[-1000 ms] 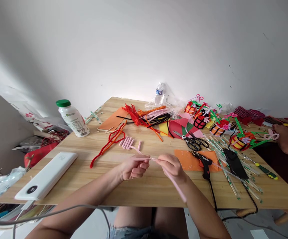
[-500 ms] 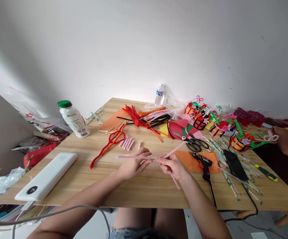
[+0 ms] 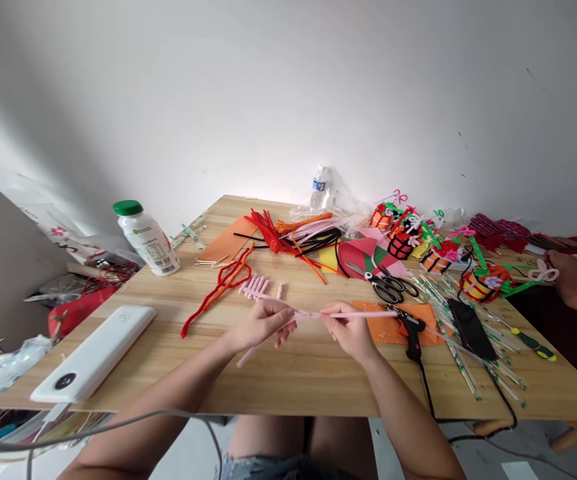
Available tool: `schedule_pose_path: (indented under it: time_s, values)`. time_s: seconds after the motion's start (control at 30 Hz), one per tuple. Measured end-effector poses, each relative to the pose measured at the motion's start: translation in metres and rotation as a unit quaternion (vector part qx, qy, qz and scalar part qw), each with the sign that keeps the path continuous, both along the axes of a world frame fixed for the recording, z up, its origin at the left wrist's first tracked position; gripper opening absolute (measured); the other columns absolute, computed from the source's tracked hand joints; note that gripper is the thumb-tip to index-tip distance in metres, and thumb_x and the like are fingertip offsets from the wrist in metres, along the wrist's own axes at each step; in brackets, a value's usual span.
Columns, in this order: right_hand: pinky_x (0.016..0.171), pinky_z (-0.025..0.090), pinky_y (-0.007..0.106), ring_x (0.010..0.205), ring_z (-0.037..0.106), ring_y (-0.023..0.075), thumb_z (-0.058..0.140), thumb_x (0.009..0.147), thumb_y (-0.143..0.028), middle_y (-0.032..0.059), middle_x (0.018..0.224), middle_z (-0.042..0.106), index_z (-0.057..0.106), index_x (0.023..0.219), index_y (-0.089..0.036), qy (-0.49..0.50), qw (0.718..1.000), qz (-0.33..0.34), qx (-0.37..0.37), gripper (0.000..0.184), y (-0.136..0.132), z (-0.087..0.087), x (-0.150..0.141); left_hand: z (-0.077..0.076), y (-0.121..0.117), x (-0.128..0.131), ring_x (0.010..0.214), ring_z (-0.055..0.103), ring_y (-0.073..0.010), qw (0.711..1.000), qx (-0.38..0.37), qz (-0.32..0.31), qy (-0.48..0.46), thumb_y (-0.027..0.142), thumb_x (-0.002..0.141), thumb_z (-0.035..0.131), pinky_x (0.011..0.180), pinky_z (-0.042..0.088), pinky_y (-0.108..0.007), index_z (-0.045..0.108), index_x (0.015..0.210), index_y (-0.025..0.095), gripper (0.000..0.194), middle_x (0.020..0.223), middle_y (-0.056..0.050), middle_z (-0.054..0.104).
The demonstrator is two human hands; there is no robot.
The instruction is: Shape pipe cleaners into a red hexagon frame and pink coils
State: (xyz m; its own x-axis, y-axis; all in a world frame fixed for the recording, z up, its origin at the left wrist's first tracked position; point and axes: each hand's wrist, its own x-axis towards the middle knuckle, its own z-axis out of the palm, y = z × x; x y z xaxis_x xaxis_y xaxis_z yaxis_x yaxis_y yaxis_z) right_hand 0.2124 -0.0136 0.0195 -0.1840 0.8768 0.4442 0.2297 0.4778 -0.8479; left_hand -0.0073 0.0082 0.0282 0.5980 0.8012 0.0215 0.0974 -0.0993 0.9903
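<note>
Pale pink pipe cleaners stretch between my two hands above the table, crossed or twisted together at the gap between my fingers. My left hand is closed on them, and one pink end pokes out below it toward the lower left. With thumb and fingers pinched, my right hand grips the other side, where a straight length sticks out to the right. Just beyond my left hand lie several short coiled pink pipe cleaner pieces, with a single coil apart from them.
Red and orange pipe cleaners lie left of the coils. Scissors, a glue gun, a phone and a screwdriver are on the right. A power bank and a bottle stand left. A co-worker's hand shows far right.
The pink pipe cleaners have turned between my hands: the right length now lies nearly level, and an end hangs below my left hand. My left hand has rolled over, knuckles up.
</note>
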Motion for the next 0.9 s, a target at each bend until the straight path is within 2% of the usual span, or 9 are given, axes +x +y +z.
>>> schedule_pose_path:
  time_s: [0.1,0.23,0.3,0.43,0.5,0.63,0.7,0.77,0.9]
  values:
    - [0.032,0.028,0.018,0.035,0.034,0.0052,0.072,0.071,-0.036,-0.0055,0.047,0.047,0.056,0.067,-0.016,0.141,0.945,0.051,-0.289,0.026,0.007,0.000,0.002,0.000,0.003,-0.011,0.063,0.055,-0.0132,0.919,0.385,0.087,0.022,0.024,0.083,0.049,0.058,0.046,-0.026,0.061,0.070,0.013,0.021,0.068,-0.006,0.060]
    - [0.031,0.022,0.016,0.037,0.036,0.0027,0.082,0.057,-0.031,-0.0025,0.057,0.055,0.057,0.067,-0.013,0.242,0.879,0.068,-0.407,0.032,0.010,0.002,0.002,-0.004,0.005,-0.013,0.090,0.057,-0.0209,0.756,0.626,0.167,0.097,0.012,0.078,0.054,0.078,0.048,-0.038,0.063,0.105,0.018,0.029,0.094,-0.010,0.063]
    - [0.031,0.020,0.015,0.038,0.037,0.0022,0.082,0.056,-0.028,-0.0023,0.058,0.055,0.058,0.067,-0.012,0.258,0.861,0.079,-0.430,0.031,0.010,0.003,0.002,-0.005,0.005,-0.009,0.102,0.053,-0.0256,0.729,0.650,0.152,0.149,0.011,0.079,0.054,0.086,0.045,-0.046,0.059,0.115,0.020,0.038,0.102,-0.012,0.062]
    - [0.032,0.017,0.016,0.038,0.036,0.0013,0.082,0.057,-0.026,-0.0023,0.057,0.053,0.058,0.063,-0.011,0.255,0.847,0.109,-0.454,0.030,0.012,0.003,0.006,-0.009,0.009,-0.002,0.102,0.056,-0.0195,0.773,0.614,0.010,0.160,0.001,0.081,0.036,0.085,0.049,-0.036,0.052,0.123,0.015,0.047,0.107,-0.014,0.062]
    - [0.032,0.016,0.016,0.038,0.035,0.0012,0.082,0.057,-0.026,-0.0018,0.058,0.054,0.058,0.063,-0.011,0.250,0.848,0.111,-0.454,0.029,0.013,0.003,0.009,-0.011,0.011,-0.002,0.099,0.058,-0.0177,0.778,0.611,0.023,0.145,-0.001,0.081,0.033,0.082,0.051,-0.032,0.051,0.122,0.013,0.047,0.106,-0.014,0.062]
    - [0.032,0.014,0.016,0.038,0.035,0.0011,0.082,0.056,-0.024,-0.0027,0.057,0.053,0.059,0.063,-0.011,0.267,0.846,0.105,-0.449,0.027,0.014,0.006,0.013,-0.012,0.006,-0.009,0.096,0.059,-0.0218,0.675,0.710,0.181,0.086,0.009,0.081,0.049,0.080,0.050,-0.041,0.057,0.110,0.018,0.032,0.091,-0.009,0.063]
    - [0.032,0.014,0.015,0.038,0.034,0.0008,0.082,0.057,-0.022,-0.0029,0.057,0.053,0.059,0.064,-0.011,0.284,0.835,0.110,-0.458,0.027,0.014,0.007,0.012,-0.010,0.000,-0.010,0.088,0.060,-0.0198,0.625,0.758,0.177,0.060,0.012,0.082,0.051,0.074,0.051,-0.037,0.059,0.105,0.017,0.026,0.081,-0.006,0.063]
    - [0.032,0.014,0.015,0.039,0.034,0.0006,0.081,0.058,-0.021,-0.0026,0.058,0.053,0.060,0.065,-0.011,0.295,0.816,0.133,-0.478,0.025,0.013,0.007,0.011,-0.007,-0.005,-0.009,0.091,0.060,-0.0189,0.609,0.777,0.137,0.084,0.009,0.084,0.048,0.076,0.051,-0.034,0.059,0.105,0.014,0.024,0.086,-0.006,0.065]
    - [0.031,0.013,0.014,0.039,0.033,0.0001,0.080,0.061,-0.022,-0.0029,0.058,0.052,0.059,0.066,-0.011,0.295,0.786,0.181,-0.512,0.024,0.013,0.007,0.010,-0.004,-0.004,-0.003,0.111,0.053,-0.0221,0.633,0.748,0.083,0.180,0.009,0.090,0.043,0.091,0.048,-0.038,0.056,0.114,0.010,0.027,0.109,-0.012,0.063]
